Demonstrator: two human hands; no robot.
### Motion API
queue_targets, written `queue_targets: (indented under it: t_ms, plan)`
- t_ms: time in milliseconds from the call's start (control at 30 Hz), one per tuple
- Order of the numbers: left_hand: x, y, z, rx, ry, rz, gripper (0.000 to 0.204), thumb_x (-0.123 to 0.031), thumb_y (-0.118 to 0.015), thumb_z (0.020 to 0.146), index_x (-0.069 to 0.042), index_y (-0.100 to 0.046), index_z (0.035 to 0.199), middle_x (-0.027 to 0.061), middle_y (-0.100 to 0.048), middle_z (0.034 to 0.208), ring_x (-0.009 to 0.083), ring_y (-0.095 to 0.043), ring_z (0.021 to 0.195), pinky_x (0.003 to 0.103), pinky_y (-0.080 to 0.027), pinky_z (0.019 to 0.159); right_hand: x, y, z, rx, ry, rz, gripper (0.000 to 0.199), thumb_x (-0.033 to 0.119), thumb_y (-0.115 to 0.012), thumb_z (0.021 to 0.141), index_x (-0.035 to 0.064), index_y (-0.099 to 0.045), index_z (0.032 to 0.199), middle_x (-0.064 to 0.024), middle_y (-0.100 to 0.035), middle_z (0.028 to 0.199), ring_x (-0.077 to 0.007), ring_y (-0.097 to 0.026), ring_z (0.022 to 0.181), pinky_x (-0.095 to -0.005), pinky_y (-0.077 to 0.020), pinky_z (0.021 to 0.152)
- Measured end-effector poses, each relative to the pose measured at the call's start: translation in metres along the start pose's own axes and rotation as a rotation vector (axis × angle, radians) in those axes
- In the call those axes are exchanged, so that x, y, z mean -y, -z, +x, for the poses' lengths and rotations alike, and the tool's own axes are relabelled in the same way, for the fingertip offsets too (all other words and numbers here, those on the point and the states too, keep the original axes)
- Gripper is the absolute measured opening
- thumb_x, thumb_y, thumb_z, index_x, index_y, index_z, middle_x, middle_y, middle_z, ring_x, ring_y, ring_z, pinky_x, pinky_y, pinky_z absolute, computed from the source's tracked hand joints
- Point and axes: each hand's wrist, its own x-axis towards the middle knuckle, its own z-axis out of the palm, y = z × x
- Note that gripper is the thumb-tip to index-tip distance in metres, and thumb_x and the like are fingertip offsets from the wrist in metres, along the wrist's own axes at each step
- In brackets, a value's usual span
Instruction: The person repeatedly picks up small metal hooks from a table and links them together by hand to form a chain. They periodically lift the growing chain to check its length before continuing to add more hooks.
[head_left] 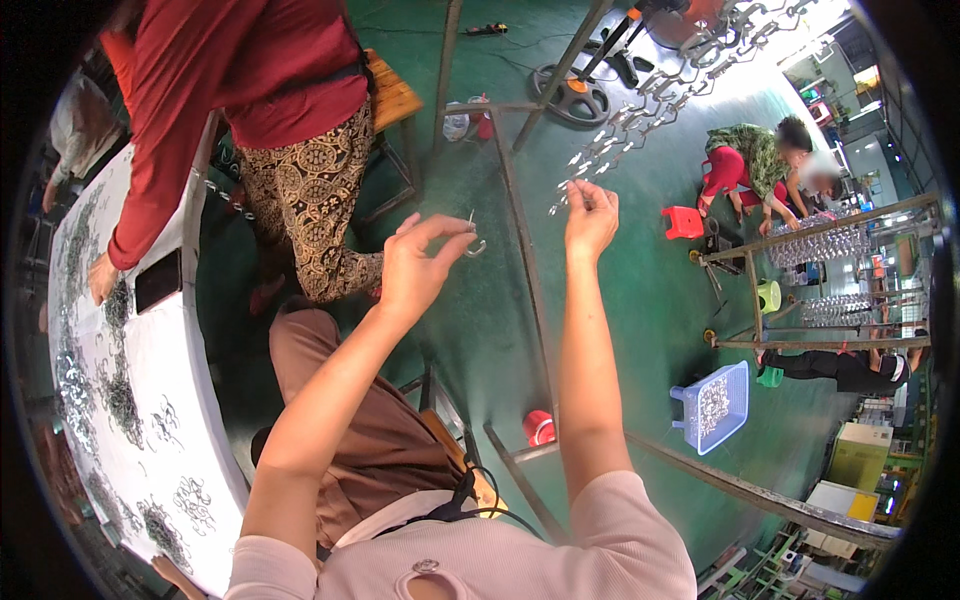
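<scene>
Thumb and fingertips of my left hand [420,265] pinch a small silver metal hook [476,248], its curved end poking out past the fingers. To the right, my right hand [592,222] is raised with fingers closed at the low end of a hanging strand of shiny metal pieces [590,155]. Exactly how the fingertips grip that strand is hard to see. More zigzag wire strands [690,85] hang from the upper right. Between my two hands there is a gap, and the hook is apart from the strands.
At left, a co-worker in red [250,90] reaches over a white table [215,400] with dark hooks and a phone [159,280]. A metal frame [525,240] stands before me. A blue basket [735,400], red stool [683,222] and wheeled rack [750,290] are at right, where others work.
</scene>
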Motion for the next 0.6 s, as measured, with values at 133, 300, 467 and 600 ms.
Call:
queue_targets:
  t_ms: [133, 300, 467, 600]
  plan:
    - [-0.003, 0.009, 0.001, -0.030, -0.003, -0.041, 0.010, -0.015, -0.069, 0.082, -0.009, -0.070, 0.091, 0.0045, -0.071, 0.085, 0.0213, -0.068, 0.085, 0.047, -0.036, 0.104, 0.008, 0.003, 0.003, -0.031, 0.011, -0.007, 0.017, 0.024, -0.076, 0.077, 0.0101, -0.072, 0.085, -0.0020, -0.058, 0.081, -0.0154, -0.054, 0.061, -0.0327, -0.0450, 0.058]
    - [-0.007, 0.012, 0.008, -0.063, -0.032, -0.041, 0.011, -0.015, -0.069, 0.083, -0.009, -0.070, 0.091, 0.0046, -0.071, 0.085, 0.0226, -0.068, 0.085, 0.048, -0.036, 0.103, 0.012, 0.020, 0.000, -0.042, 0.023, 0.000, 0.017, 0.023, -0.076, 0.078, 0.0085, -0.072, 0.084, -0.0014, -0.056, 0.079, -0.0145, -0.052, 0.061, -0.0315, -0.0441, 0.059]
    - [-0.018, 0.011, 0.030, -0.031, -0.094, -0.004, 0.011, -0.006, -0.071, 0.082, -0.002, -0.071, 0.092, 0.0057, -0.071, 0.083, 0.0115, -0.066, 0.081, 0.024, -0.049, 0.074, 0.036, 0.048, -0.020, -0.002, 0.076, 0.000, 0.016, 0.022, -0.076, 0.078, 0.0079, -0.072, 0.083, -0.0016, -0.055, 0.077, -0.0142, -0.050, 0.061, -0.0303, -0.0434, 0.059]
    - [-0.029, 0.010, 0.048, -0.008, -0.126, 0.001, 0.013, -0.008, -0.072, 0.081, -0.003, -0.071, 0.093, 0.0047, -0.071, 0.081, 0.0079, -0.065, 0.077, 0.023, -0.049, 0.072, 0.064, 0.060, -0.041, 0.075, 0.083, 0.092, 0.013, 0.017, -0.076, 0.077, 0.0072, -0.071, 0.083, -0.0025, -0.055, 0.077, -0.0141, -0.050, 0.061, -0.0292, -0.0428, 0.058]
